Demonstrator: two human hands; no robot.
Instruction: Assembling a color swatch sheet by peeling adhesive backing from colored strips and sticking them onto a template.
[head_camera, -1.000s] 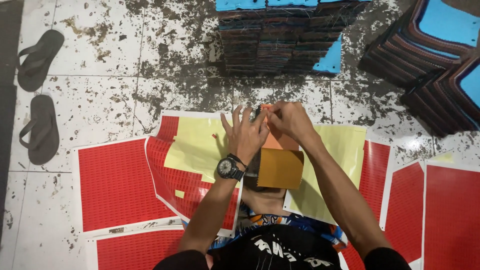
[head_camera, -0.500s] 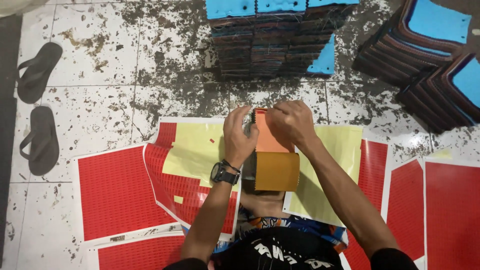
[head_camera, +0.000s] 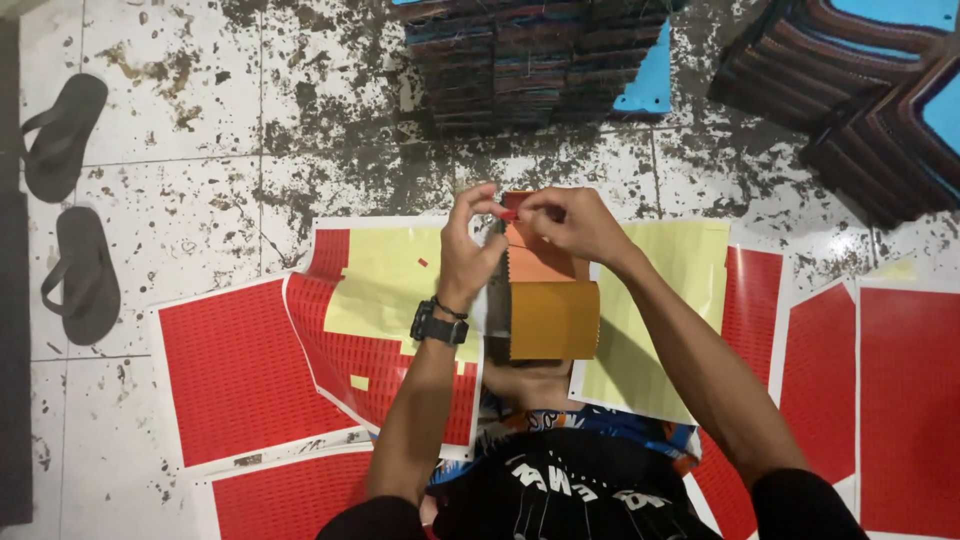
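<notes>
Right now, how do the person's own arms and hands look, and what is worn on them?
Both forearms are bare, with black sleeves ending near the elbows. The left hand has a black wristwatch with a thick band on its wrist. The right hand wears nothing: no glove, ring or band shows.

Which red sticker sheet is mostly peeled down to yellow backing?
The sheet under the left hand: the half-peeled sheet shows a broad yellow bare patch and its left edge curls up. The full red sheet to its left lies flat, fully red.

Red label sheets (head_camera: 235, 375) across the tiled floor, yellow backing sheet (head_camera: 390, 275) among them, small red sticker (head_camera: 508, 214) between fingers.
</notes>
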